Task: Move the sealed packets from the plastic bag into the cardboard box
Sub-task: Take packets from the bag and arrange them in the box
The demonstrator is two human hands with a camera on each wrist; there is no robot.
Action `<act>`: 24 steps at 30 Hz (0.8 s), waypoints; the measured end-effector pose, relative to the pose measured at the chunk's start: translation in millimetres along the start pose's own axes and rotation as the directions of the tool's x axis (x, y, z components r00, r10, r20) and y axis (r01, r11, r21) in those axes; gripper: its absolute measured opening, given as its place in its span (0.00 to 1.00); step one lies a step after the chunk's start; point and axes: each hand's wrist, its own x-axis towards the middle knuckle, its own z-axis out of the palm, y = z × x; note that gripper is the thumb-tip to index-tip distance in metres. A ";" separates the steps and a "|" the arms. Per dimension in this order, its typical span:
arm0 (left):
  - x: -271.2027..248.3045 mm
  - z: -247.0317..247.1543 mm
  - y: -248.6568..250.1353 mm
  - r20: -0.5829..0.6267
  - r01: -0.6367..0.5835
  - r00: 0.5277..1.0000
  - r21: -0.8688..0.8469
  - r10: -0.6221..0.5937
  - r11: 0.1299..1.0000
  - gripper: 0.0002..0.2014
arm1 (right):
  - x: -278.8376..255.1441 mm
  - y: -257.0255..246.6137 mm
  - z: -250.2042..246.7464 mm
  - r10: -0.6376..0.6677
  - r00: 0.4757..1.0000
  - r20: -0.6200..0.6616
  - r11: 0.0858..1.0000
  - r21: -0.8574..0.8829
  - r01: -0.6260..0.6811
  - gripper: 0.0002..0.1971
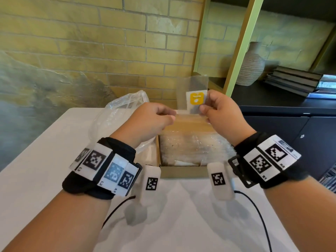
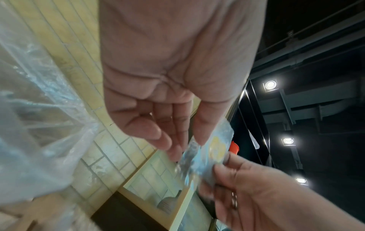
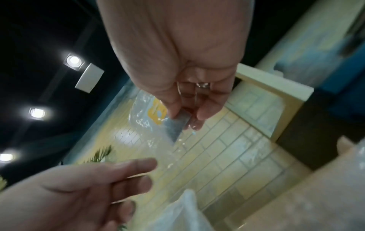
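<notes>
My right hand (image 1: pixel 204 104) pinches a clear sealed packet (image 1: pixel 196 99) with a yellow label by its right edge and holds it upright above the far end of the cardboard box (image 1: pixel 181 172). The right wrist view shows thumb and fingers of the right hand (image 3: pixel 181 118) closed on the packet (image 3: pixel 156 115). My left hand (image 1: pixel 169 117) hovers at the packet's lower left edge. Its fingers (image 2: pixel 173 150) are relaxed and not pinching the packet (image 2: pixel 215 150). Several clear packets (image 1: pixel 190 150) lie in the box. The crumpled plastic bag (image 1: pixel 118 113) stands left of the box.
Box and bag rest on a white table (image 1: pixel 54 160) against a brick wall. A black cabinet to the right carries a ribbed vase (image 1: pixel 251 66) and stacked books (image 1: pixel 294 79). A green shelf post (image 1: pixel 241 46) rises behind the box. Thin black cables (image 1: pixel 254 206) cross the near table.
</notes>
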 end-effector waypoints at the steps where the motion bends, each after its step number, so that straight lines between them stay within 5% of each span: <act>1: 0.6 -3.3 0.1 -0.010 0.000 1.000 0.028 0.001 1.000 0.07 | 0.6 4.8 -4.1 -0.001 1.000 0.023 0.997 -0.079 0.003 0.08; 5: 3.8 -16.3 0.6 -0.086 0.072 0.994 0.101 -0.064 0.992 0.08 | -1.5 20.8 -11.5 0.056 0.980 0.193 0.908 -0.418 0.030 0.11; 9: 10.9 -24.7 -1.0 -0.125 0.238 0.969 0.225 -0.215 0.945 0.16 | -4.5 24.2 -5.6 0.116 0.945 0.306 0.820 -0.566 0.082 0.14; 12: 15.0 -26.7 -6.9 -0.088 0.334 0.941 0.381 -0.326 0.862 0.21 | -5.0 24.5 2.1 0.194 0.888 0.418 0.767 -0.629 0.128 0.17; 15: 16.5 -27.2 -20.7 -0.070 0.405 0.894 0.552 -0.443 0.729 0.25 | -5.7 27.0 5.8 0.225 0.883 0.412 0.760 -0.641 0.105 0.20; 21: 16.5 -26.9 -46.9 -0.012 0.347 0.821 0.804 -0.570 0.483 0.25 | -7.4 23.3 10.7 0.255 0.843 0.473 0.715 -0.680 0.165 0.15; 24: 11.7 -22.4 -51.4 -0.008 0.309 0.810 0.856 -0.586 0.415 0.24 | -5.6 19.0 6.7 0.211 0.868 0.450 0.709 -0.682 0.181 0.11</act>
